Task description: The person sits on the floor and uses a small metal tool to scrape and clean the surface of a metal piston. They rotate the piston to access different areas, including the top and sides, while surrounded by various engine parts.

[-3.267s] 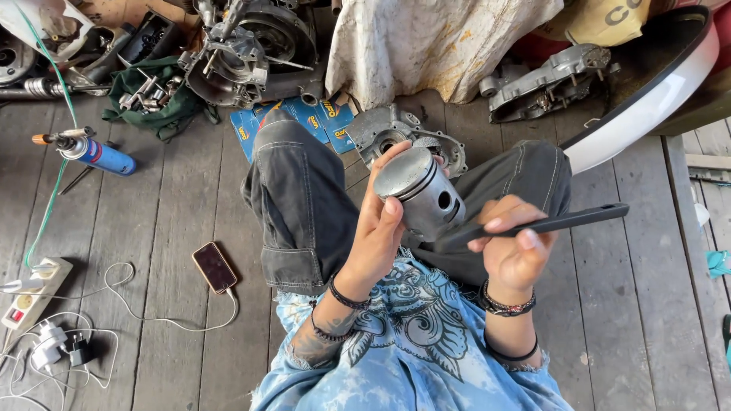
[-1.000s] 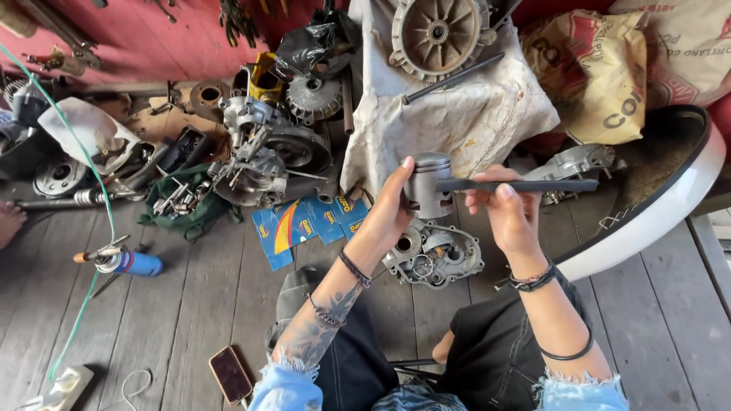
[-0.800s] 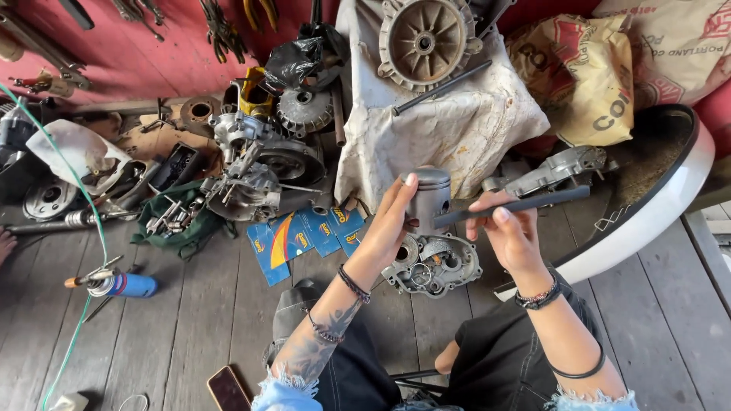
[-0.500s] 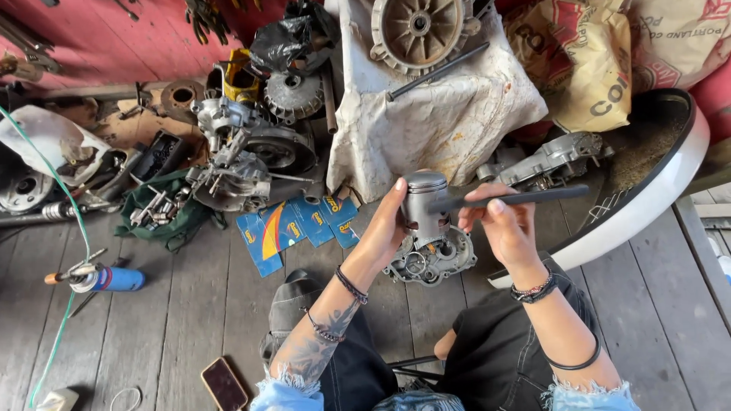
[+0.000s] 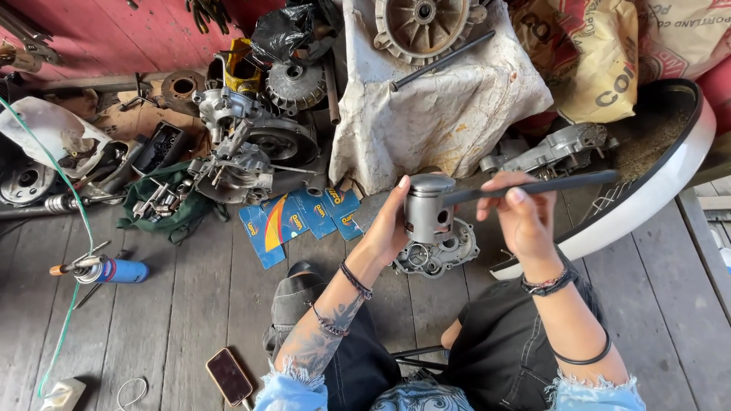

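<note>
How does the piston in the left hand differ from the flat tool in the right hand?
The piston is a short, stout, pale grey cylinder held upright by the left hand. The flat tool is a long, thin, dark strip held level by the right hand. Its tip meets the piston's upper side.

on the plank floor ahead of my knees lies a fan of small flat blue packets (image 5: 298,221), four or so overlapping, rectangular, each with a yellow and red swoosh; they sit just below the grey engine parts and beside the stained white cloth. to my lower left a phone (image 5: 229,376) lies flat on the boards, its dark rectangular screen blank, edged in a reddish case. at the top right, against the red wall, two big sacks lean: a tan one (image 5: 590,65) with dark lettering and, beside it at the corner, a paler one (image 5: 685,34) with dark print.
</note>
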